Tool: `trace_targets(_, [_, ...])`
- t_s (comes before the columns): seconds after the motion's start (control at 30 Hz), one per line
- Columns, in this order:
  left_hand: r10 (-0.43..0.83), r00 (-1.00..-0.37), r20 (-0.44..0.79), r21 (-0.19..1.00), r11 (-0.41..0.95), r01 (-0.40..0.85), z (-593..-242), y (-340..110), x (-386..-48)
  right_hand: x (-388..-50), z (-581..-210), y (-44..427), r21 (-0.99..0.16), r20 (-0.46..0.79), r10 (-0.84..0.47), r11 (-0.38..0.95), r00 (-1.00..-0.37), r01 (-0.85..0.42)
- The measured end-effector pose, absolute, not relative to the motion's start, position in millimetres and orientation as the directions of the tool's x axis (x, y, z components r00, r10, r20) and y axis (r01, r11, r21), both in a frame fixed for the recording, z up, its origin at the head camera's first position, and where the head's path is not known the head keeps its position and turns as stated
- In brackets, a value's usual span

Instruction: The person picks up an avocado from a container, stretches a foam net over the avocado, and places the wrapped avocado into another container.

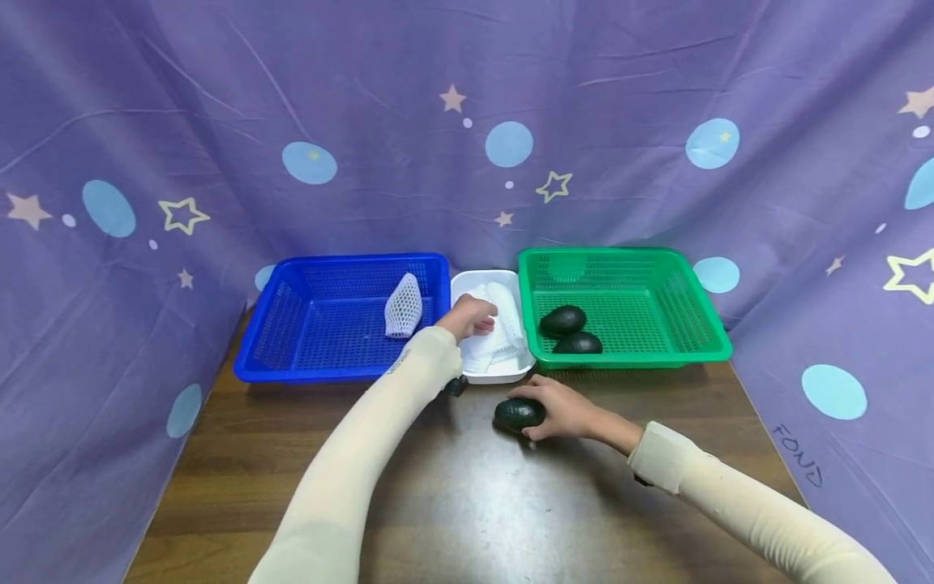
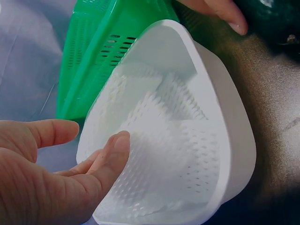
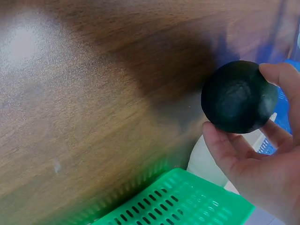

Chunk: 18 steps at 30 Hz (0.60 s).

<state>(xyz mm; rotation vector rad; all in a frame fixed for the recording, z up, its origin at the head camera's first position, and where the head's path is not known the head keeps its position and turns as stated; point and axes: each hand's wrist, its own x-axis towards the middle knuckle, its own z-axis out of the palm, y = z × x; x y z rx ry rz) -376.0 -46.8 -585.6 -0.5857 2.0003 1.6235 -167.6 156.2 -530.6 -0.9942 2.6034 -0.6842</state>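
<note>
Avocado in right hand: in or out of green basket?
Out: the right hand holds the avocado over the table, in front of the green basket.

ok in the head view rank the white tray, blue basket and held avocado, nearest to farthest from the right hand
1. Held avocado: gripped in the right hand.
2. White tray: beyond it, centre.
3. Blue basket: farthest, on the left.

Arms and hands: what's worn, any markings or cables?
Left sleeve and right sleeve: long, cream. Left has small dark marks near the wrist, unreadable; right has a small dark piece under its cuff. Left hand and right hand bare, ungloved. No cables visible.
</note>
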Motion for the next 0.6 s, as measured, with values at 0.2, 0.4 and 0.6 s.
trace_targets(0.2, [-0.07, -0.782, -0.62, 0.755, 0.22, -0.618, -582.1, -40.8, -371.7, -166.9, -533.0, 156.4, -0.504, -0.086, -0.692, 0.651, -0.717, -0.568])
trace_targets(0.4, [-0.072, -0.775, -0.627, 0.746, 0.23, -0.625, -483.5, -32.1, -298.4, -166.7, -534.0, 155.7, -0.496, -0.113, -0.68, 0.67, -0.724, -0.552])
trace_targets(0.6, [-0.061, -0.797, -0.601, 0.769, 0.226, -0.598, -483.6, -29.3, -294.8, -165.2, -531.3, 154.9, -0.52, -0.135, -0.665, 0.678, -0.734, -0.519])
